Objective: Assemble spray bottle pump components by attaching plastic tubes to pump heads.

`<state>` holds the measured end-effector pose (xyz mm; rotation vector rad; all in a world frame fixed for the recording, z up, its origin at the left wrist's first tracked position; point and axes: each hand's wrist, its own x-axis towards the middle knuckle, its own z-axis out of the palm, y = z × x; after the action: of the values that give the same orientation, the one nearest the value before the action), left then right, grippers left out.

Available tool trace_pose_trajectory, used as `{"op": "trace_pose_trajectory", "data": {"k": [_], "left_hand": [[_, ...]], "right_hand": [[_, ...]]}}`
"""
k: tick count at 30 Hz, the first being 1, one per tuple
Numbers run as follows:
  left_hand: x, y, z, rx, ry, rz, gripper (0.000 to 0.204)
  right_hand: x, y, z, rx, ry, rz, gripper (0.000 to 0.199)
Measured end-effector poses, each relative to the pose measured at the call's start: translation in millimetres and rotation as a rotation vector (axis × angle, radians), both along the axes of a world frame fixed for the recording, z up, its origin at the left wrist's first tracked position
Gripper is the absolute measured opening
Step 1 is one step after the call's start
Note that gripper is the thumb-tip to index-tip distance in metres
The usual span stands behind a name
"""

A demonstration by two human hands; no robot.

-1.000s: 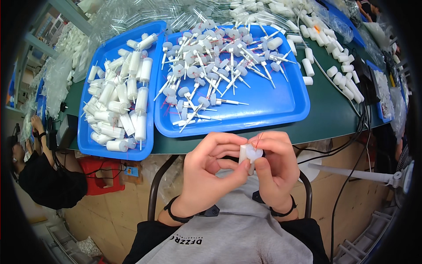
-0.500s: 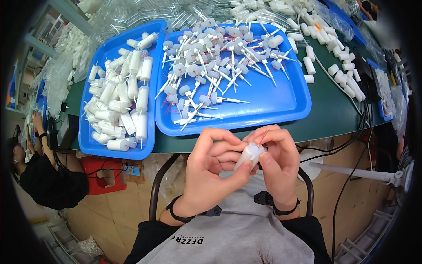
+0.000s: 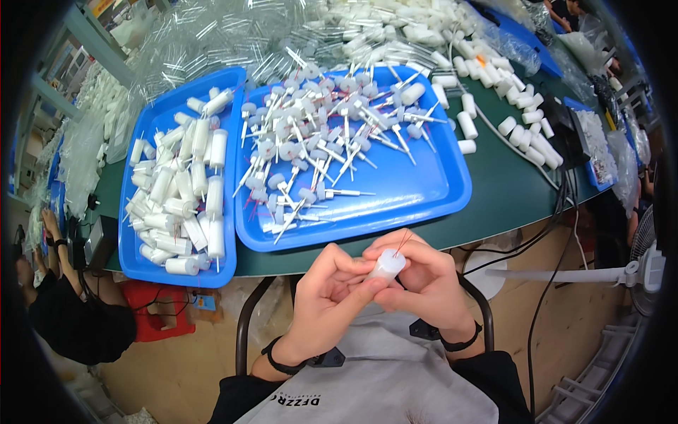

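Both hands meet just below the table's front edge, over my lap. My left hand [image 3: 326,299] and my right hand [image 3: 422,279] pinch one small white plastic cylinder [image 3: 388,265] between their fingertips; a thin red thread sticks up from its top. Ahead lies a large blue tray [image 3: 424,191] holding several white pump parts with thin tubes. Left of it a narrower blue tray [image 3: 138,261] is filled with white capped cylinders.
The green table [image 3: 512,191] carries heaps of clear tubes and white caps at the back and loose white cylinders on the right. Black cables hang off the right edge. Another person sits low at the left [image 3: 70,318]. A white fan [image 3: 653,272] stands at right.
The white cylinder has been turned in my fingers from lying sideways to end-up, and both hands have shifted slightly. The trays have not moved.
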<state>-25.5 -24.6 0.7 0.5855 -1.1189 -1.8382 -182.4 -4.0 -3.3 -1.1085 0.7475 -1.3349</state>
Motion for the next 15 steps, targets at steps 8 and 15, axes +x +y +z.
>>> {"op": "trace_pose_trajectory", "data": {"k": [8, 15], "left_hand": [[7, -12, 0, 0.102, -0.032, -0.021, 0.052], [16, -16, 0, 0.115, -0.073, -0.032, 0.055]], "right_hand": [[-34, -22, 37, 0.125, 0.112, -0.223, 0.024], [-106, -101, 77, -0.032, 0.97, -0.381, 0.029]]}}
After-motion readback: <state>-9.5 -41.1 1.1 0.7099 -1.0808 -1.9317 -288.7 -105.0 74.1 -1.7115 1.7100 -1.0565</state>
